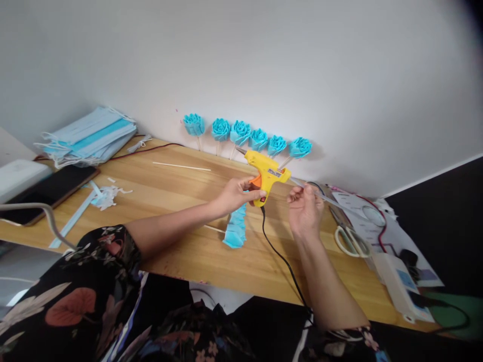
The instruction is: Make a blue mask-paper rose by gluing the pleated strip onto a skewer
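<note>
My left hand (239, 195) is closed around the grip of a yellow glue gun (267, 168), whose metal nozzle points up and to the left. Between the fingertips of my right hand (307, 206) is a long translucent glue stick (322, 193), reaching into the gun's back end. Below the gun, a folded strip of light blue material (235, 232) lies on the table, partly behind my left hand. A thin wooden stick (214, 228) shows at its left side. Several blue flowers on sticks, one of them a rose shape (221, 129), lean against the wall.
On the left lie a stack of face masks (90, 136), a phone (53, 193) and blue-white scraps (107, 197). Another thin stick (181, 166) rests on the wooden table (169, 188). To the right are scissors (350, 241), papers and a power strip (402, 286). The gun's black cord (281, 256) runs over the front edge.
</note>
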{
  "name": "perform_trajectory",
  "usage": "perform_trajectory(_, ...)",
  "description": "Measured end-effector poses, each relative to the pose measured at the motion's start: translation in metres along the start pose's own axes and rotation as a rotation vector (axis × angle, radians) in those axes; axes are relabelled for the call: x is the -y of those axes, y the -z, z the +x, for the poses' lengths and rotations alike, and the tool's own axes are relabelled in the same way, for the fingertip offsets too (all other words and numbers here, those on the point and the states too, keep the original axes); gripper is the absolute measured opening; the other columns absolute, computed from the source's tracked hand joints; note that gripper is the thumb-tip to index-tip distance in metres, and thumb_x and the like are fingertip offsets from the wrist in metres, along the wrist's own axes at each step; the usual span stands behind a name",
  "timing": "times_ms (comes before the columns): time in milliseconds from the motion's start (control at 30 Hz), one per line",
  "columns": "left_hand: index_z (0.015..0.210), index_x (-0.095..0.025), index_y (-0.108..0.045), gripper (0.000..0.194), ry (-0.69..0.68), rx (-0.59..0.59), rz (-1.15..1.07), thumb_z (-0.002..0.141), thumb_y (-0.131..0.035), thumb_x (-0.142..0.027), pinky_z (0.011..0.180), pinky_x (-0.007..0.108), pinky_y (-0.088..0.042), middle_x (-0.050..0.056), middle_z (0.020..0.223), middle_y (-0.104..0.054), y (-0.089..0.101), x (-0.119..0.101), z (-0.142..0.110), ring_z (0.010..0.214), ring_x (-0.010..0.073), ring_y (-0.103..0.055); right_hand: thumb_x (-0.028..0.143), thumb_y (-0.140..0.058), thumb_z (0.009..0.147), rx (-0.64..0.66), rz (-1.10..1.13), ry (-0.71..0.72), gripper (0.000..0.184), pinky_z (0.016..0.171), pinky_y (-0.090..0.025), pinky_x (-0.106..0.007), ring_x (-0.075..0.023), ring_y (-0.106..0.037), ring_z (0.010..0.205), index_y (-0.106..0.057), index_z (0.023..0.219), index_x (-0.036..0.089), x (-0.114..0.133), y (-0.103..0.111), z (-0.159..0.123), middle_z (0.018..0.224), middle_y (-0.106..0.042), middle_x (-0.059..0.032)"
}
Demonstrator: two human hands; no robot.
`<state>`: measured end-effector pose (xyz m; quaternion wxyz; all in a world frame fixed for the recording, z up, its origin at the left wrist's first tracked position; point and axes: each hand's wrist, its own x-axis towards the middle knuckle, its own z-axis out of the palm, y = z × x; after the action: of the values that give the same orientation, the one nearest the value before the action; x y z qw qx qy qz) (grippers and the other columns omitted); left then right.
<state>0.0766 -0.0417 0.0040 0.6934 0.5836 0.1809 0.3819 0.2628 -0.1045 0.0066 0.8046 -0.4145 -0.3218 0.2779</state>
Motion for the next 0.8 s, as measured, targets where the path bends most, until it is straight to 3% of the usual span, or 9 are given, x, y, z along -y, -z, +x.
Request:
perform_trajectory(367,0.091,-0.012,-0.071,0.027,-0.011,0.009,0.015,0.077,-0.082,-0.032,0.068,0.026,-0.051,0.004,0.082,-0.071,0.001,0.001,0.000,0.075,0.0132,-0.063,0.053,-0.092,0.060,0.012,0.008,-0.016,0.049,0.049,-0.046,-0.020,-0.0079,-0.059,0.055,-0.056,0.070,0.021,-0.002,0.001,0.000,0.058,-0.061,0.0081)
perform_trajectory(533,0.092,-0.012,-0.070,0.030,0.018,0.006,-0.048,0.075,-0.084,-0.034,0.066,0.026,-0.051,0.004,0.082,-0.071,0.001,0.003,0.002,0.072,0.0122,-0.063,0.062,-0.090,0.058,0.043,0.029,-0.018,0.051,0.050,-0.047,-0.021,-0.0093,-0.057,0.056,-0.063,0.073,0.022,-0.002,0.000,-0.001,0.060,-0.063,0.0068)
perform_trajectory(700,0.095,-0.012,-0.071,0.038,0.036,0.024,-0.080,0.072,-0.086,-0.037,0.065,0.025,-0.050,0.003,0.081,-0.070,-0.002,0.004,0.000,0.071,0.0117,-0.062,0.064,-0.091,0.054,0.254,-0.067,-0.073,0.054,0.072,-0.059,-0.030,-0.0187,-0.070,0.094,-0.072,0.089,0.027,-0.004,-0.005,-0.007,0.101,-0.077,-0.0029)
perform_trajectory(800,0.094,-0.011,-0.072,0.038,0.026,0.059,-0.032,0.071,-0.088,-0.036,0.069,0.026,-0.052,0.003,0.082,-0.070,-0.003,0.003,-0.002,0.072,0.0111,-0.062,0.069,-0.087,0.058,0.408,-0.140,-0.115,0.056,0.087,-0.061,-0.041,-0.0255,-0.071,0.105,-0.074,0.092,0.027,-0.008,-0.006,-0.013,0.104,-0.078,-0.0054)
